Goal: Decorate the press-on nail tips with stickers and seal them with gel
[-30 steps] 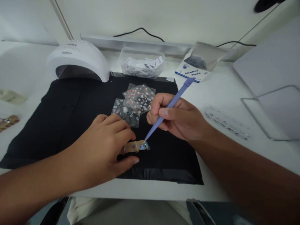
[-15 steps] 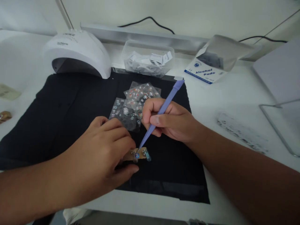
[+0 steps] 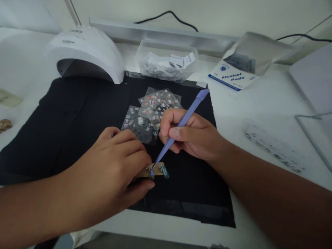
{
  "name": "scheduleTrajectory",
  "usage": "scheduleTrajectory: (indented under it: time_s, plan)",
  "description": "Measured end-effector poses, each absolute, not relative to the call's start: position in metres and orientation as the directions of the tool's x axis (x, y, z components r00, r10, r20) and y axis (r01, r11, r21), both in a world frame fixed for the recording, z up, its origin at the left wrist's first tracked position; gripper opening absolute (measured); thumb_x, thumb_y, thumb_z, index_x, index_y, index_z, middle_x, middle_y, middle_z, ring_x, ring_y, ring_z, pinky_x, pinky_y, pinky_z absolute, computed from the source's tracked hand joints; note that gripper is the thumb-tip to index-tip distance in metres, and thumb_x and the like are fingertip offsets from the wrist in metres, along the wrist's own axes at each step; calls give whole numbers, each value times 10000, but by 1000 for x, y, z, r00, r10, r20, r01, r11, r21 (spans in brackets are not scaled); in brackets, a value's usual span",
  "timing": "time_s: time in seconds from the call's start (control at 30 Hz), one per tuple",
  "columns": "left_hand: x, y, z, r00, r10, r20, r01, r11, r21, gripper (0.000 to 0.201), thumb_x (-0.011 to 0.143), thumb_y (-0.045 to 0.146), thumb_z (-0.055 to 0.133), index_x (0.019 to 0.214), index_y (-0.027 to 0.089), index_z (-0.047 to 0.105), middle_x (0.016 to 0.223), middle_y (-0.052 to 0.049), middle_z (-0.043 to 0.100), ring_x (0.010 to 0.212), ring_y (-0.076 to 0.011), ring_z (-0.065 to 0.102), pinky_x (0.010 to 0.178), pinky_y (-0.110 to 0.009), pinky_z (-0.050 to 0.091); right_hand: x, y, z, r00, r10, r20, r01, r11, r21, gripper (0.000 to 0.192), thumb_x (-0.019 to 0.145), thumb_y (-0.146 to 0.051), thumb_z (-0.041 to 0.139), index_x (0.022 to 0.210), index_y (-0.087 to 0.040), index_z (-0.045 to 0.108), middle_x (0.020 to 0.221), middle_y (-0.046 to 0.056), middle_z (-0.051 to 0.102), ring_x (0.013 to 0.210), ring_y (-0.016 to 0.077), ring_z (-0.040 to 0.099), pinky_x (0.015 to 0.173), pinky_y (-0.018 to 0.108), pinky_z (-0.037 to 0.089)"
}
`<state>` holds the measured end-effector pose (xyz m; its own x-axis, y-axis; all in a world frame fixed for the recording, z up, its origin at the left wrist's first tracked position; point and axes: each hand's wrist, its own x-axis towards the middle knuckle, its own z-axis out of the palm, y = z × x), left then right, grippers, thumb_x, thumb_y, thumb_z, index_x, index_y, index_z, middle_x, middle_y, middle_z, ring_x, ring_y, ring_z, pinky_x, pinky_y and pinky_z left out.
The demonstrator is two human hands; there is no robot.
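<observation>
Now left hand (image 3: 114, 166) pins nail strip (image 3: 155, 170) under right hand's (image 3: 193, 135) stick (image 3: 178, 126).

A matt purple plastic stick (image 3: 181, 123) is seen. The sticker sheets (image 3: 153, 112) are made of clear shiny plastic. The black mat (image 3: 77, 117) looks like soft matt cloth. The lamp (image 3: 85, 52) is made of smooth white plastic.

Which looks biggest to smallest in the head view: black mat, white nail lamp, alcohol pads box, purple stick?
1. black mat
2. white nail lamp
3. alcohol pads box, though it sits farther back
4. purple stick, long but thinnest
</observation>
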<state>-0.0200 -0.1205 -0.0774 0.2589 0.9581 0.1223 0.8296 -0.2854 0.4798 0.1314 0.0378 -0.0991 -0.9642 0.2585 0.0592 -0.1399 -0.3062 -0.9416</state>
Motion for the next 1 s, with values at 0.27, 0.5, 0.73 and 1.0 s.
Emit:
scheduleTrajectory:
  time_s: [0.27, 0.5, 0.73, 1.0]
  plan:
    - [-21, -121, -77, 278, 954, 115, 832, -299, 467, 85, 897, 269, 641, 852, 196, 644, 829, -10, 650, 844, -233, 567, 786, -433, 334, 132, 38, -100, -968, 246, 51, -127, -304, -944, 68, 843, -202, 617, 800, -158, 589, 570, -72, 483, 451, 46, 443, 391, 161, 286]
    - [-20, -122, -76, 256, 959, 117, 830, -281, 482, 100, 913, 259, 614, 836, 202, 642, 822, -2, 649, 844, -229, 566, 788, -426, 339, 130, 38, -101, -971, 234, 56, -137, -347, -928, 36, 827, -152, 602, 801, -129, 593, 565, -82, 496, 445, 29, 446, 399, 145, 296]
    - [-20, -122, -78, 254, 959, 123, 826, -282, 489, 94, 919, 269, 611, 855, 207, 640, 825, 3, 652, 846, -228, 572, 786, -422, 336, 130, 38, -103, -969, 234, 73, -157, -361, -919, 34, 843, -140, 593, 813, -124, 594, 590, -78, 505, 454, 24, 451, 408, 141, 302]
    - [-20, -122, -78, 259, 958, 123, 830, -286, 479, 82, 913, 270, 624, 860, 208, 638, 837, 8, 655, 855, -226, 576, 796, -426, 345, 131, 37, -103, -970, 232, 70, -153, -363, -919, 37, 847, -142, 594, 815, -124, 592, 585, -79, 499, 448, 27, 446, 407, 145, 306]
